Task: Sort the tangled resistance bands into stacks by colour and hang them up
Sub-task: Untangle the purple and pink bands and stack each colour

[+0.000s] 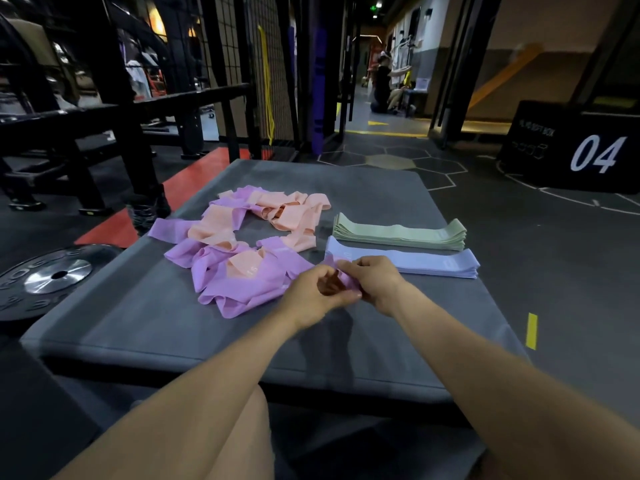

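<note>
I have both hands on one purple band [341, 277] at the near right edge of the tangle. My left hand [313, 297] curls its fingers round the band's end from below, and my right hand [375, 280] pinches the same strip from the other side, so each grip is grasping the band and nothing else. I judge I hold it this way to draw it free of the knot and flatten it before starting a purple stack.

Left of and beyond my grip lies the tangled heap [242, 247] of purple and peach bands, looped into a rough ring. Just beyond my right hand sits the blue stack [422, 263], its near end almost touching my knuckles, and the green stack [401, 233] lies just behind that one. Both are squared and flat, presumably so they lift off as one bundle for hanging.

The grey mat [138, 317] serves as my tabletop. Toward me from the grip it is bare up to the near edge, good room for the purple pile. To the right, the blue stack reaches close to the mat's right edge, so I would pull leftward and toward myself.
</note>
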Demonstrator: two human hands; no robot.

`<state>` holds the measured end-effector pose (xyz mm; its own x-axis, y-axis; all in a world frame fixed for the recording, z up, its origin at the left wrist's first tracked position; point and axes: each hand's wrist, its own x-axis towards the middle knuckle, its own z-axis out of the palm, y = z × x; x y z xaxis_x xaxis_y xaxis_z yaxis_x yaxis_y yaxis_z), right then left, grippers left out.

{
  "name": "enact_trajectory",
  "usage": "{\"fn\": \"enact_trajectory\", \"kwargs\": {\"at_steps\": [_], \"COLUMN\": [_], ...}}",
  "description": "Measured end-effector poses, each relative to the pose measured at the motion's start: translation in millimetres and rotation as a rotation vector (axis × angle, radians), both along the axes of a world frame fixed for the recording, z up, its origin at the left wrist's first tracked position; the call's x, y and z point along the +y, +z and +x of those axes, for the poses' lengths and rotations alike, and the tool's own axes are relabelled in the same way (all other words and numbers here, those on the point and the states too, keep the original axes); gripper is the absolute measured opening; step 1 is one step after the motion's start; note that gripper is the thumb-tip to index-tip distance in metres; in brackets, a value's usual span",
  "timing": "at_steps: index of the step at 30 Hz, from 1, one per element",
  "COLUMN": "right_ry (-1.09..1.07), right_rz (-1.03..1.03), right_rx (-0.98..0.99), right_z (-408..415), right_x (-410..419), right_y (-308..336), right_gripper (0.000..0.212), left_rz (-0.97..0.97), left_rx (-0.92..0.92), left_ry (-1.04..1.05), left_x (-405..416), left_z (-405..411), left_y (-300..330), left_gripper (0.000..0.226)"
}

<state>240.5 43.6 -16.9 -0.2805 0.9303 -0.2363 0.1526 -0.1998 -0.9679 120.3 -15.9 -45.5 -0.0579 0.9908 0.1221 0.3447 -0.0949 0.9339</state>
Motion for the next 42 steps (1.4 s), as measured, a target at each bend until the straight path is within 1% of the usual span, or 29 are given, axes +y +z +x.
{"fn": "enact_trajectory", "kwargs": {"at_steps": [1, 2, 5, 7, 8, 9, 11, 12, 14, 15, 17, 19, 22, 24, 26, 29, 31, 33, 37, 42], "right_ry": [0.013, 0.025, 0.07, 0.08, 0.076, 0.07, 0.052, 0.046, 0.066, 0.088, 0.147, 0.213, 0.299, 0.353, 0.37, 0.353, 0.319, 0.295, 0.26, 0.264], "right_rz": [-0.002, -0.014, -0.058, -0.035, -0.003, 0.049, 0.198, 0.276, 0.385, 0.414, 0.444, 0.431, 0.392, 0.36, 0.35, 0.329, 0.325, 0.325, 0.317, 0.331], "right_rx": [0.02, 0.053, 0.152, 0.159, 0.14, 0.104, 0.024, -0.005, 0.002, 0.016, 0.045, 0.083, 0.153, 0.178, 0.158, 0.13, 0.118, 0.119, 0.104, 0.087], "right_z": [-3, -5, -12, -13, -14, -14, -16, -17, -21, -23, -28, -32, -31, -27, -22, -14, -9, -5, 4, 8], "right_x": [-2, -4, -9, -13, -15, -15, -16, -17, -22, -25, -31, -38, -47, -54, -57, -56, -55, -56, -54, -53], "right_y": [4, 9, 24, 35, 40, 46, 58, 65, 80, 89, 104, 115, 125, 129, 131, 129, 128, 126, 121, 118], "right_gripper": [0.026, 0.025, 0.02, 0.02, 0.022, 0.024, 0.025, 0.02, 0.006, 0.008, 0.016, 0.023, 0.019, 0.019, 0.016, 0.011, 0.012, 0.013, 0.016, 0.014], "left_rz": [0.017, 0.041, 0.094, 0.086, 0.072, 0.055, 0.043, 0.04, 0.033, 0.034, 0.032, 0.026, 0.0, 0.002, 0.0, -0.011, -0.006, -0.003, 0.048, 0.149], "left_rx": [0.024, 0.052, 0.135, 0.157, 0.153, 0.153, 0.181, 0.175, 0.09, 0.046, 0.004, -0.029, -0.087, -0.09, -0.099, -0.099, -0.125, -0.137, 0.053, 0.061], "left_ry": [0.047, 0.097, 0.225, 0.29, 0.302, 0.298, 0.272, 0.262, 0.221, 0.188, 0.133, 0.09, 0.042, 0.046, 0.095, 0.163, 0.16, 0.137, 0.138, 0.188], "left_x": [-1, -3, -8, -14, -17, -20, -26, -29, -35, -37, -42, -49, -55, -58, -58, -56, -53, -51, -44, -39], "left_z": [-1, -3, -11, -21, -26, -32, -43, -47, -51, -53, -51, -47, -44, -42, -39, -32, -26, -21, -24, -21], "left_y": [3, 7, 25, 42, 52, 64, 89, 101, 124, 134, 153, 170, 186, 191, 191, 187, 183, 179, 169, 161], "left_gripper": [0.03, 0.026, 0.006, 0.002, 0.003, 0.003, 0.018, 0.024, 0.027, 0.025, 0.021, 0.023, 0.02, 0.018, 0.021, 0.029, 0.03, 0.027, 0.014, 0.004]}}
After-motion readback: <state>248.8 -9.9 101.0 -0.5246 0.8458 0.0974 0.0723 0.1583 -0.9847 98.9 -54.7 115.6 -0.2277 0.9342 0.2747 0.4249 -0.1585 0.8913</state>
